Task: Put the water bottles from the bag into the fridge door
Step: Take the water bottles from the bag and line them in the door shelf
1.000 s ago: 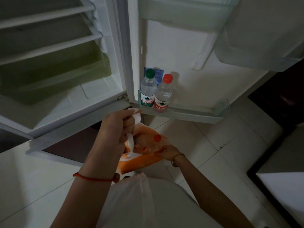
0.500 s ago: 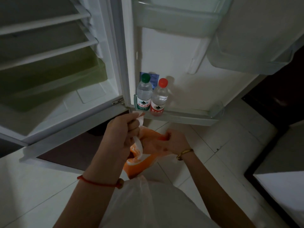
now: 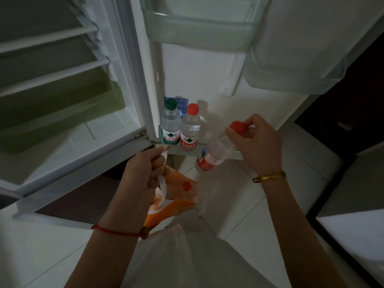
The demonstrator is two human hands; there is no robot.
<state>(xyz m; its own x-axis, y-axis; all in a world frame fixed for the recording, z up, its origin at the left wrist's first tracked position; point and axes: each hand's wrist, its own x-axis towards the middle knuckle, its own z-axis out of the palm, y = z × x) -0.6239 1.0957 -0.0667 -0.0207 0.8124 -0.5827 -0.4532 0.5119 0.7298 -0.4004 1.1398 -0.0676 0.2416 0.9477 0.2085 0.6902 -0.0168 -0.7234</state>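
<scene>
My left hand [image 3: 145,169] grips the white handles of an orange plastic bag [image 3: 176,196] below the open fridge door. A red cap [image 3: 187,186] of another bottle shows inside the bag. My right hand [image 3: 257,142] holds a clear water bottle [image 3: 216,152] with a red cap and red label by its neck, tilted, just in front of the door's bottom shelf [image 3: 220,149]. On that shelf, at its left end, a green-capped bottle [image 3: 170,125] and a red-capped bottle [image 3: 190,129] stand upright side by side.
The fridge interior [image 3: 62,90] with white shelves and a green drawer lies to the left. Upper door bins [image 3: 199,32] hang above the bottles. The floor is white tile [image 3: 239,215]. A dark cabinet and a white surface [image 3: 353,231] stand at the right.
My right hand has lifted a red-capped bottle out of the bag and raised it to the right, toward the bottom door shelf. My left hand still holds the bag's handles.
</scene>
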